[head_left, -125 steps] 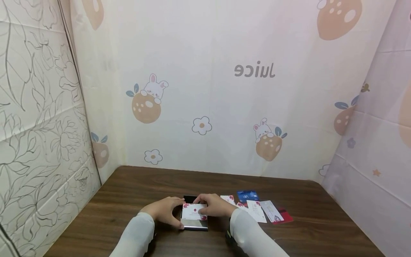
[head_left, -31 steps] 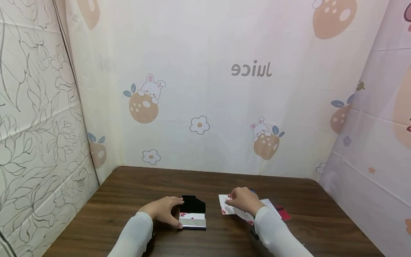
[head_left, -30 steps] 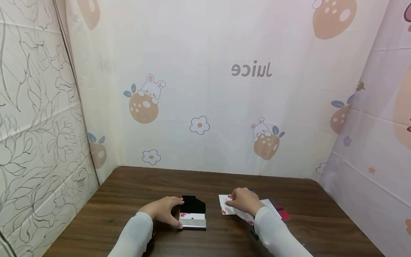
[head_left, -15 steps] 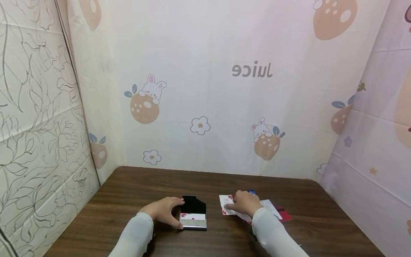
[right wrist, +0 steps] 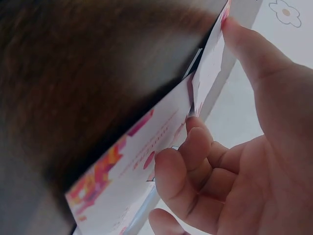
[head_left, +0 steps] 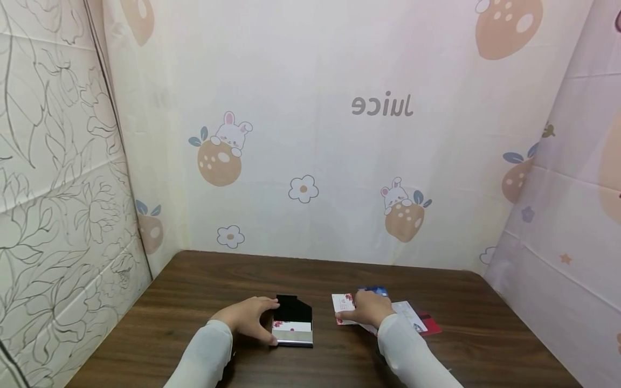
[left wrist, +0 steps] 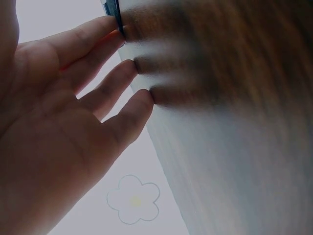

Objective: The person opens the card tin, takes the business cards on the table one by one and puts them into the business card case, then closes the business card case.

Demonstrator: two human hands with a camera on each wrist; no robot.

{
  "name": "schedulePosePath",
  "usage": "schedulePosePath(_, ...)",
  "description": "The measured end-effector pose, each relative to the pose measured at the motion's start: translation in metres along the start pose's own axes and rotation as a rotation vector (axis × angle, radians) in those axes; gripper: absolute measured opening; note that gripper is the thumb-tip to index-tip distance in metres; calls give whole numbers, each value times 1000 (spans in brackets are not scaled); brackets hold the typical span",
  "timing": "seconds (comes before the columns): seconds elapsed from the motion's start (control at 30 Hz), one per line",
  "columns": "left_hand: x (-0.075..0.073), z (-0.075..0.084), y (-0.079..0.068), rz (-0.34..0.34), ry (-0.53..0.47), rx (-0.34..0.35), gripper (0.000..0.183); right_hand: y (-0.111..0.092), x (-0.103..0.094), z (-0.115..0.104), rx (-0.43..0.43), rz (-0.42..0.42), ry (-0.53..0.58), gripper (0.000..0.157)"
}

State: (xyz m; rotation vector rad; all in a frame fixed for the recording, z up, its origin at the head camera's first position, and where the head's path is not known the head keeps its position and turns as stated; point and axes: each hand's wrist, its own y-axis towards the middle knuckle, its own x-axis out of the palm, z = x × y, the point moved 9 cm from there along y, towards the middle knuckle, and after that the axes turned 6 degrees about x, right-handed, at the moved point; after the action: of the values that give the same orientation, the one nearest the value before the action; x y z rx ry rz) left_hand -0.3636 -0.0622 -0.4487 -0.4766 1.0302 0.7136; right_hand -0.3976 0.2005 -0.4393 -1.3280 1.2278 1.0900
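Observation:
An open card case point(head_left: 293, 311) lies on the table, its black lid folded back and a white card with red flowers point(head_left: 302, 326) partly slid into its silver pocket. My left hand point(head_left: 246, 319) rests at the case's left side, thumb at the near corner and forefinger by the lid. In the left wrist view, its extended fingers point(left wrist: 115, 95) touch the tabletop. Over the spread cards, my right hand point(head_left: 372, 309) grips a white floral business card point(head_left: 342, 303), thumb at its left edge and fingers curled at its other side. Another floral card point(right wrist: 132, 166) lies below those fingers.
A blue card point(head_left: 377, 290) shows behind the right hand. To its right lie a white card point(head_left: 411, 314) and a red card point(head_left: 430, 325), overlapping. Patterned cloth point(head_left: 310, 134) hangs along the table's back edge point(head_left: 291, 258).
A card that my right hand was pushing into the case now sits deeper in its pocket. The right hand has moved right to the spread cards, its thumb since spreading left. My left hand stays put.

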Motion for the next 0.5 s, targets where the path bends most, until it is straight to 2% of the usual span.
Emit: schedulePosePath(0.5, 0, 0, 1, 3, -6, 2, 89, 0, 1, 1, 10, -31, 18, 58)
